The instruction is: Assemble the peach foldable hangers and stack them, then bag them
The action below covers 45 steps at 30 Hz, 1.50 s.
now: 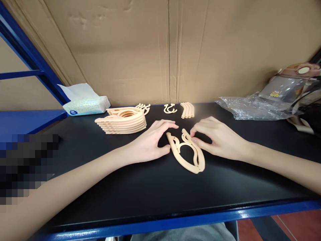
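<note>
A cream plastic folding hanger (185,163) lies on the black tabletop in front of me, its two arms folded up into a loop with the joined end toward me. My left hand (156,140) is at its left side, fingers stretched and apart, the thumb tip by the left arm. On the other side, my right hand (217,137) pinches the upper part of the right arm between thumb and fingers. To the left stands a neat stack of similar folded hangers (122,125).
Behind the stack lie several loose hooks (143,107). More hooks (170,108) and several short curved pieces (188,110) sit at the back. A tissue pack (86,105) is at back left; clear plastic wrap (255,108) and a bottle (282,87) are at right. Cardboard (140,50) walls the rear.
</note>
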Each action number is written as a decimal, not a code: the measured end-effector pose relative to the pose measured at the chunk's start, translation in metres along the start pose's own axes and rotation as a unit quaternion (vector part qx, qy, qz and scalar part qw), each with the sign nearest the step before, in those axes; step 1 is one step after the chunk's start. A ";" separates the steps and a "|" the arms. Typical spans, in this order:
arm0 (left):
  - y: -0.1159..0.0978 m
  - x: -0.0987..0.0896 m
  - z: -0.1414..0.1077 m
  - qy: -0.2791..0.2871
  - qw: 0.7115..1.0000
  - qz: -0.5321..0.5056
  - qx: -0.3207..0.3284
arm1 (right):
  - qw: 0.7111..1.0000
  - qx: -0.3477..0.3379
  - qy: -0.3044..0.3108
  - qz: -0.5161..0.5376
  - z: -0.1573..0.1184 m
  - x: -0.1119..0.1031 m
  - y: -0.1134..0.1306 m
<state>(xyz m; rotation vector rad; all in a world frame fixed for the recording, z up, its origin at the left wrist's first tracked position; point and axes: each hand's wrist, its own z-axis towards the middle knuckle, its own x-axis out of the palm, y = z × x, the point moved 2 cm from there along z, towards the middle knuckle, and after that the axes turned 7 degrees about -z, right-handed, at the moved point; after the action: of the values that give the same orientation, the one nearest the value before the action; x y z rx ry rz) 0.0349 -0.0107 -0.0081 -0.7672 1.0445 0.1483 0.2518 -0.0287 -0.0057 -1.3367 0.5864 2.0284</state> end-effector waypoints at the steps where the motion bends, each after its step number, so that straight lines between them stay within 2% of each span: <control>1: -0.001 0.000 -0.001 0.017 1.000 -0.004 0.000 | 1.000 -0.011 0.014 0.014 0.000 0.001 0.000; 5: -0.006 0.000 -0.003 0.089 0.996 -0.013 -0.012 | 0.990 -0.064 0.073 0.103 0.000 0.006 0.000; 7: -0.006 0.000 -0.004 0.098 0.995 -0.013 -0.026 | 0.987 -0.062 0.067 0.132 0.001 0.006 0.000; 10: -0.004 0.002 -0.004 0.083 0.995 0.004 -0.048 | 0.993 0.005 0.012 0.121 0.002 0.003 -0.005; 12: -0.004 0.003 -0.003 0.075 0.996 0.021 -0.050 | 0.994 0.064 0.000 0.093 0.002 0.001 -0.011; 15: -0.006 0.002 -0.002 0.049 0.997 0.050 -0.029 | 0.984 0.134 0.059 0.105 0.001 0.001 -0.021; 18: -0.011 -0.003 -0.001 -0.008 0.994 0.106 0.011 | 0.951 0.181 0.126 0.218 0.000 0.004 -0.026; 20: -0.013 -0.007 0.000 -0.040 0.989 0.139 0.039 | 0.925 0.197 0.136 0.296 0.001 0.004 -0.026; 24: -0.014 -0.011 0.000 -0.061 0.983 0.162 0.060 | 0.884 0.204 0.141 0.396 0.003 0.000 -0.022; 27: -0.015 -0.012 0.000 -0.060 0.984 0.156 0.055 | 0.871 0.202 0.142 0.425 0.003 -0.002 -0.021; 38: -0.016 -0.012 -0.001 -0.055 0.987 0.144 0.050 | 0.862 0.204 0.135 0.445 0.001 0.002 -0.021; 45: -0.025 -0.008 -0.004 -0.044 0.989 0.131 0.054 | 0.858 0.191 0.138 0.457 0.001 0.000 -0.012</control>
<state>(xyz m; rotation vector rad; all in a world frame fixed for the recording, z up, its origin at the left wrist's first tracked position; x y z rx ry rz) 0.0391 -0.0294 0.0102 -0.5195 1.0567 0.3455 0.2593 -0.0194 -0.0057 -1.2039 1.9450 2.1964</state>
